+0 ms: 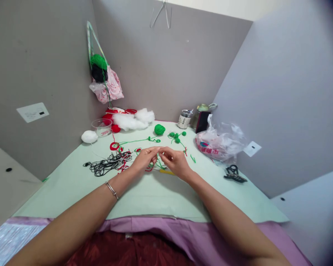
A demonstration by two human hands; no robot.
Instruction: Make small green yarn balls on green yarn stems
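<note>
Over the middle of the table, my left hand (145, 159) and my right hand (177, 162) meet at the fingertips, both pinched closed. Whatever is between the fingers is too small to make out. Green yarn strands (161, 164) show just below the hands, partly hidden by them. Under my right hand lies a thin yellow tool (167, 172), partly covered. Tangled black yarn (105, 167) spreads left of my left hand. A red ring-shaped piece (114, 146) sits beyond it. Past my fingers are a green yarn ball (159, 129) and several small green balls (177, 140).
White stuffing (133, 121), a clear tub (103, 131) and a white yarn ball (89, 137) stand back left. A can (184, 120), a phone (203, 122) and a plastic bag (223, 142) are back right, near a black hair claw (235, 174). Grey partitions enclose the table.
</note>
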